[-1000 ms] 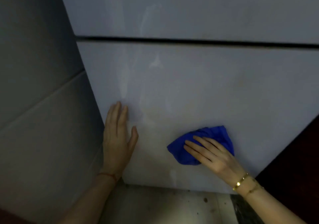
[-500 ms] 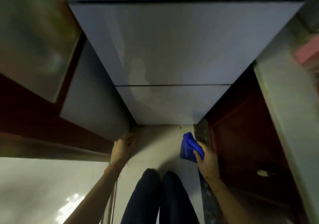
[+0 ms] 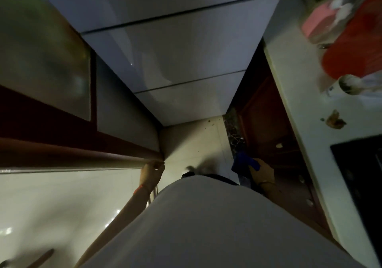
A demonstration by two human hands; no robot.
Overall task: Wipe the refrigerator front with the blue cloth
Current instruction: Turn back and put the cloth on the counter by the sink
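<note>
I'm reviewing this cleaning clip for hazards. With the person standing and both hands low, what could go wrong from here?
The left hand is at the corner of the dark wooden ledge, which could bump or pinch the fingers. The right hand holds the blue cloth off the pale grey refrigerator front, so wiping may stop unfinished.

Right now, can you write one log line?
right hand: holds cloth | left hand: at counter edge | fridge: untouched

Blue cloth (image 3: 245,163) partly behind right hand (image 3: 262,172)

Blue cloth (image 3: 245,163) — seemingly bunched — beside grey refrigerator front (image 3: 182,61)
</note>
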